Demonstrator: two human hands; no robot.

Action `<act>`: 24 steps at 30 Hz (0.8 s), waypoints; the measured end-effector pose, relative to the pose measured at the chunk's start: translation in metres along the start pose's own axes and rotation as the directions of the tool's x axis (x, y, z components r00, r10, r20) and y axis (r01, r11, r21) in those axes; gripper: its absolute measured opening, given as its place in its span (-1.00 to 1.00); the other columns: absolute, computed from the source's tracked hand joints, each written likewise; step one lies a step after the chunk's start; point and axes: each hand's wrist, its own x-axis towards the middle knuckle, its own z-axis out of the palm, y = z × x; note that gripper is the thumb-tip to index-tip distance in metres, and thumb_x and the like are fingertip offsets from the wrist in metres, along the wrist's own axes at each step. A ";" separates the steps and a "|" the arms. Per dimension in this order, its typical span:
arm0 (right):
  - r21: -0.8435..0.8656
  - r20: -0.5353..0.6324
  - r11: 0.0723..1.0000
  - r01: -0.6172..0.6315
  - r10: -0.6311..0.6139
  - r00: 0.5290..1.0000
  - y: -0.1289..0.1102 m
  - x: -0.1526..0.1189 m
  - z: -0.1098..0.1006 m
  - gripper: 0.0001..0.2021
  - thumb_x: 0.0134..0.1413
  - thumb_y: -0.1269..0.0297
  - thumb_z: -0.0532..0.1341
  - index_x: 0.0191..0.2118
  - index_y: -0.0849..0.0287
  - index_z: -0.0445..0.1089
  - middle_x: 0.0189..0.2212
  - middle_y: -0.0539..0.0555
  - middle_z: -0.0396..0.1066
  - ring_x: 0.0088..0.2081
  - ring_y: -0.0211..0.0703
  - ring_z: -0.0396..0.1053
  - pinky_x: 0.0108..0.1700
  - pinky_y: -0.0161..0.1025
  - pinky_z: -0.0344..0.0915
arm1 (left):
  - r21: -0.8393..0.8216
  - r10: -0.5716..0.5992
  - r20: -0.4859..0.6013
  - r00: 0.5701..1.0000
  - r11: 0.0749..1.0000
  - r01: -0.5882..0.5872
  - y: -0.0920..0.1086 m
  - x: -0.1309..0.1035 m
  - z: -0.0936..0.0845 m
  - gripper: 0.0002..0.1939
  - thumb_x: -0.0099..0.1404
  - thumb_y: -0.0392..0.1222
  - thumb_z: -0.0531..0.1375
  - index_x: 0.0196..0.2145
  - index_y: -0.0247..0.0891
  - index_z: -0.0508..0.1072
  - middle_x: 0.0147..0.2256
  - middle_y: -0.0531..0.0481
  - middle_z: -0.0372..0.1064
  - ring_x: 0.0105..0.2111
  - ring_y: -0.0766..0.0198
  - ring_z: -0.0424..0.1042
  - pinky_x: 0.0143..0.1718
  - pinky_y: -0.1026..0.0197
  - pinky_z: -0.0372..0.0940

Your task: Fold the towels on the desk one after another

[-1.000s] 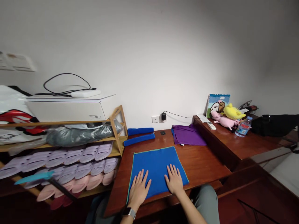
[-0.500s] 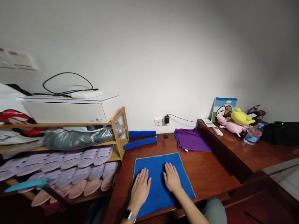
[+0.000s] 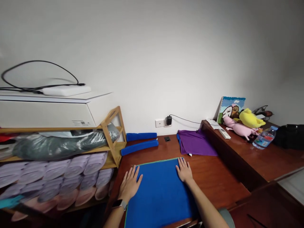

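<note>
A blue cloth (image 3: 159,193) with a green edge lies spread flat on the brown wooden desk (image 3: 213,177). On its upper left part rests my left hand (image 3: 130,185), palm down with fingers apart and a watch on the wrist. My right hand (image 3: 184,171) lies flat at the cloth's upper right corner, fingers spread. Two blue rolled or folded cloths (image 3: 140,147) sit behind, near the wall. A folded purple cloth (image 3: 197,143) lies at the back right of the desk.
On the left stands a wooden rack (image 3: 114,136) with slippers (image 3: 95,163) and a white box (image 3: 47,112). A raised ledge at right holds plush toys (image 3: 251,118), a remote (image 3: 224,133) and a bottle (image 3: 264,137). A black plug (image 3: 169,120) is in the wall.
My hands have moved apart towards the cloth's upper corners, left hand to the left and right hand up and right. The camera view is closer to the desk.
</note>
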 end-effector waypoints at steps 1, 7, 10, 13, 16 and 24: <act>-0.006 -0.001 1.000 0.001 -0.001 1.000 -0.002 0.000 -0.002 -0.35 0.53 0.02 -0.18 0.56 0.19 -0.06 0.55 0.10 -0.14 0.56 -0.02 -0.23 0.53 0.10 -0.26 | 0.006 0.014 -0.018 1.000 1.000 -0.014 0.005 0.001 -0.001 -0.29 0.49 0.15 -0.09 0.42 -0.25 0.27 0.45 -0.24 0.16 0.44 -0.05 0.17 0.47 -0.24 0.00; 0.077 -0.116 0.958 0.276 -0.267 0.957 -0.086 0.000 0.017 -0.36 0.54 0.03 -0.19 0.55 0.21 -0.03 0.53 0.11 -0.08 0.55 -0.07 -0.19 0.54 0.00 -0.27 | -0.049 0.212 -0.054 0.976 0.975 -0.215 0.084 0.020 -0.001 -0.38 0.52 -0.04 -0.12 0.42 -0.23 0.29 0.44 -0.17 0.20 0.46 0.02 0.14 0.48 -0.16 -0.01; 0.126 -0.056 0.928 0.350 -0.346 0.937 -0.111 0.003 0.030 -0.38 0.55 0.03 -0.21 0.55 0.13 -0.01 0.52 0.08 -0.04 0.54 -0.10 -0.15 0.54 -0.02 -0.21 | -0.063 0.217 0.068 0.974 0.975 -0.213 0.103 0.024 0.003 -0.40 0.54 -0.05 -0.13 0.42 -0.16 0.28 0.45 -0.12 0.16 0.46 0.06 0.13 0.48 -0.14 0.00; 0.114 -0.028 0.956 0.272 -0.271 0.962 -0.090 0.009 0.031 -0.37 0.54 0.02 -0.22 0.57 0.13 -0.07 0.54 0.09 -0.10 0.55 -0.08 -0.19 0.54 0.03 -0.25 | -0.027 0.129 0.121 0.984 0.992 -0.126 0.080 0.024 0.005 -0.37 0.55 0.05 -0.12 0.46 -0.18 0.20 0.49 -0.14 0.06 0.49 0.04 0.06 0.49 -0.15 -0.04; 0.066 -0.005 0.987 0.145 -0.145 0.989 -0.045 0.017 0.021 -0.35 0.53 0.01 -0.23 0.57 0.16 -0.12 0.55 0.10 -0.16 0.56 -0.06 -0.24 0.54 0.04 -0.30 | 0.006 0.065 0.127 0.990 0.998 -0.066 0.040 0.024 0.004 -0.32 0.55 0.12 -0.11 0.48 -0.22 0.14 0.50 -0.17 0.00 0.50 0.02 0.02 0.50 -0.16 -0.07; 0.035 0.012 0.996 0.082 -0.082 0.997 -0.005 0.024 0.012 -0.34 0.52 -0.01 -0.25 0.58 0.15 -0.15 0.56 0.04 -0.22 0.57 -0.14 -0.31 0.54 -0.04 -0.39 | 0.003 0.022 0.097 0.995 1.000 -0.023 0.020 0.024 0.006 -0.31 0.54 0.15 -0.10 0.48 -0.21 0.12 0.51 -0.16 -0.02 0.50 0.02 0.01 0.50 -0.17 -0.06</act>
